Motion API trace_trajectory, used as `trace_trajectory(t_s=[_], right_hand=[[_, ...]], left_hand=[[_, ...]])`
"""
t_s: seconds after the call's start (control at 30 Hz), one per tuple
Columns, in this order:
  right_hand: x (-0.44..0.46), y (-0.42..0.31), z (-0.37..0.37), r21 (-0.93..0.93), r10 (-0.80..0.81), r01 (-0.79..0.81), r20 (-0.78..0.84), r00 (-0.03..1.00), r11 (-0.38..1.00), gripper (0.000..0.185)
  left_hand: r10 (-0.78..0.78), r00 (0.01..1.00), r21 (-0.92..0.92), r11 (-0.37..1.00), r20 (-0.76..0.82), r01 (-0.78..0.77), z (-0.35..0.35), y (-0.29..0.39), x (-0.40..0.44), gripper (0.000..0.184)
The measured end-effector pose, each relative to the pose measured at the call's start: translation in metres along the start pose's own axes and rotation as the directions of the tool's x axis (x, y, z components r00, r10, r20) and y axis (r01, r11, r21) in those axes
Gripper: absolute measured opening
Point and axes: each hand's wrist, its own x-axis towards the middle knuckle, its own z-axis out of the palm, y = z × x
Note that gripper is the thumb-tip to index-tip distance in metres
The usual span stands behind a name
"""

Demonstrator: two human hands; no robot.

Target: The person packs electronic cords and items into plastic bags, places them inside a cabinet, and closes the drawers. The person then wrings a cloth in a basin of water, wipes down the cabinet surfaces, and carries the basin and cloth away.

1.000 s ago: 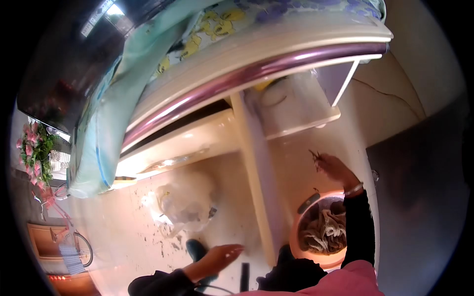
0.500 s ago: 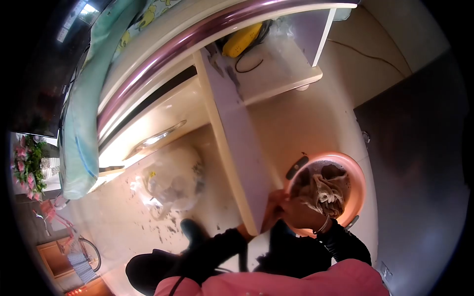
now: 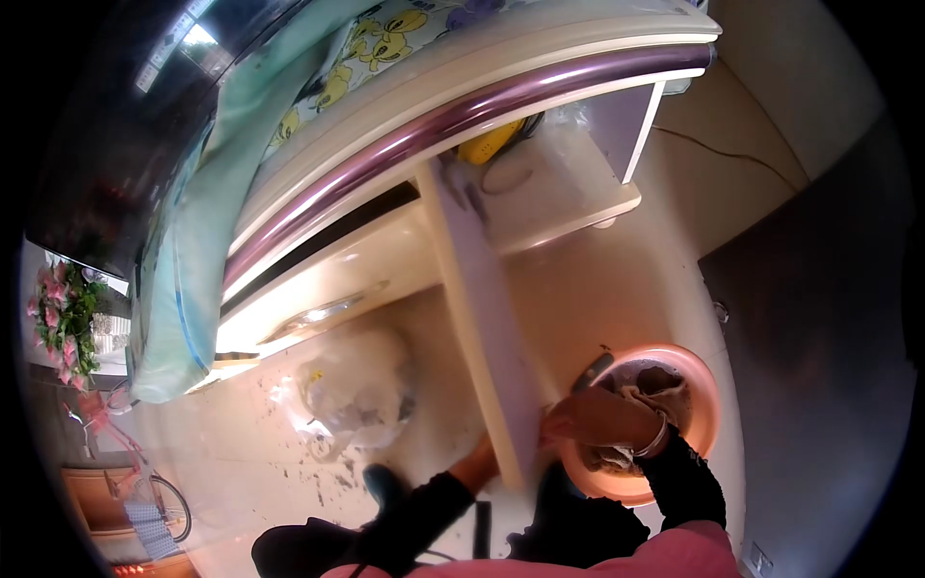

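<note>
Here's the open cabinet door (image 3: pixel 489 332), standing between the two hands! The left hand (image 3: pixel 479 464) sits to its left, partly hidden by the panel; the right hand (image 3: pixel 605 420) stretches across the orange basin (image 3: pixel 711 405), where cloth (image 3: pixel 611 459) lies. Whether either pinches anything, I can't tell. Looks like door-edge work; the next move calls for steadying that panel.
</note>
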Motion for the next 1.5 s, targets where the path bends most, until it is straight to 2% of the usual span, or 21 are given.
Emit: trace_trajectory(t_s=[0.07, 0.13, 0.2, 0.27, 0.33, 0.4, 0.47, 0.53, 0.6, 0.67, 0.7, 0.8, 0.87, 0.93, 1.0, 1.07, 1.13, 1.3, 1.33, 1.4, 1.5], right_hand=[[0.012, 0.015, 0.004, -0.013, -0.076, 0.077, 0.037, 0.996, 0.997, 0.016], [0.012, 0.025, -0.002, -0.035, -0.150, 0.152, 0.065, 0.987, 0.988, 0.015], [0.000, 0.033, -0.022, 0.005, -0.214, 0.219, -0.200, 0.956, 0.976, 0.019], [0.010, 0.032, -0.058, 0.170, 0.088, -0.027, -0.362, 0.928, 0.985, 0.023], [0.030, 0.032, -0.100, 0.056, 0.249, -0.268, -0.583, 0.773, 0.962, 0.031], [0.073, 0.074, -0.126, -0.390, -0.243, -0.252, -0.851, 0.465, 0.886, 0.040], [0.117, 0.096, -0.165, -0.484, -0.436, -0.370, -0.875, 0.209, 0.793, 0.044], [0.156, 0.106, -0.187, -0.307, -0.290, -0.477, -0.951, 0.111, 0.824, 0.037], [0.178, 0.115, -0.197, -0.111, -0.132, -0.558, -0.991, 0.003, 0.822, 0.031], [0.192, 0.125, -0.200, -0.191, 0.020, -0.441, -0.902, 0.431, 0.877, 0.020], [0.204, 0.129, -0.190, -0.393, -0.251, -0.358, -0.889, 0.384, 0.847, 0.019], [0.197, 0.087, -0.194, -0.485, -0.305, -0.332, -0.829, 0.469, 0.809, 0.017], [0.199, 0.077, -0.214, -0.708, -0.613, -0.530, -0.691, 0.384, 0.466, 0.014], [0.210, 0.070, -0.235, -0.671, -0.656, -0.612, -0.689, 0.308, 0.418, 0.012], [0.218, 0.069, -0.253, -0.637, -0.606, -0.615, -0.736, 0.304, 0.465, 0.014], [0.255, 0.094, -0.281, -0.579, -0.398, -0.580, -0.815, 0.421, 0.573, 0.016], [0.288, 0.138, -0.290, -0.538, -0.487, -0.615, -0.831, 0.270, 0.577, 0.015], [0.261, 0.120, -0.289, -0.558, -0.492, -0.563, -0.823, 0.284, 0.609, 0.019], [0.244, 0.102, -0.273, -0.537, -0.538, -0.491, -0.829, 0.153, 0.687, 0.021], [0.215, 0.082, -0.255, -0.573, -0.549, -0.682, -0.783, 0.292, 0.454, 0.024], [0.204, 0.068, -0.247, -0.602, -0.509, -0.714, -0.767, 0.392, 0.357, 0.028]], left_hand=[[0.039, 0.995, 0.375, 0.927, -0.087, -0.004, -0.012, -0.006, 0.000, 0.031], [0.014, 0.998, 0.398, 0.918, -0.059, 0.010, -0.020, -0.013, 0.003, 0.027], [-0.040, 0.997, 0.481, 0.874, -0.066, 0.067, -0.030, -0.005, -0.002, 0.030], [-0.096, 0.992, 0.562, 0.818, -0.079, 0.124, -0.051, -0.013, -0.011, 0.032], [-0.300, 0.949, 0.019, 0.953, -0.093, 0.303, -0.095, -0.042, -0.018, 0.035], [-0.296, 0.953, 0.156, 0.940, -0.065, 0.303, -0.088, -0.035, -0.029, 0.037], [-0.291, 0.956, 0.285, 0.913, -0.043, 0.291, -0.062, -0.016, -0.035, 0.039], [-0.292, 0.947, -0.059, 0.956, -0.133, 0.287, -0.034, 0.004, -0.034, 0.042], [-0.322, 0.917, -0.192, 0.940, -0.235, 0.281, -0.036, 0.005, -0.038, 0.042], [-0.348, 0.883, -0.181, 0.935, -0.314, 0.304, -0.060, -0.006, -0.046, 0.042], [-0.361, 0.867, -0.181, 0.931, -0.344, 0.316, -0.071, -0.008, -0.049, 0.042], [-0.375, 0.836, -0.188, 0.927, -0.401, 0.325, -0.093, -0.013, -0.057, 0.042], [-0.377, 0.822, -0.192, 0.926, -0.427, 0.325, -0.101, -0.014, -0.061, 0.042], [-0.375, 0.813, -0.196, 0.927, -0.446, 0.320, -0.106, -0.014, -0.065, 0.042], [-0.370, 0.806, -0.198, 0.929, -0.462, 0.313, -0.110, -0.014, -0.070, 0.042], [-0.357, 0.803, -0.194, 0.934, -0.476, 0.300, -0.114, -0.015, -0.074, 0.042], [-0.367, 0.785, -0.205, 0.930, -0.499, 0.305, -0.111, -0.012, -0.077, 0.042], [-0.427, 0.692, -0.245, 0.904, -0.582, 0.351, -0.094, 0.004, -0.074, 0.038], [-0.408, 0.700, -0.219, 0.911, -0.586, 0.349, -0.094, 0.001, -0.073, 0.037], [-0.365, 0.764, -0.219, 0.931, -0.531, 0.293, -0.103, -0.012, -0.074, 0.037], [-0.315, 0.826, -0.208, 0.947, -0.467, 0.243, -0.110, -0.021, -0.074, 0.038]])
